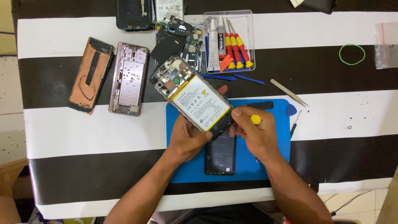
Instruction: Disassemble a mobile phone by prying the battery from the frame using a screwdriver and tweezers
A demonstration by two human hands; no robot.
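Note:
My left hand (pixel 187 136) holds an opened phone (pixel 192 96) from below, tilted up above the blue mat (pixel 273 137); its white battery and bare circuit board face up. My right hand (pixel 253 133) grips a small screwdriver with a yellow cap (pixel 256 119), its tip hidden at the phone's lower end. A black phone back cover (pixel 220 157) lies on the mat under both hands.
A clear tray (pixel 248 25) with red-and-yellow screwdrivers and a glue tube stands at the back. Left lie a pink phone frame (pixel 129 79) and an orange-backed panel (pixel 91 74). Tweezers (pixel 289 92), a blue pick (pixel 292 110), blue pry tools (pixel 248 79), a green rubber band (pixel 352 54) lie right.

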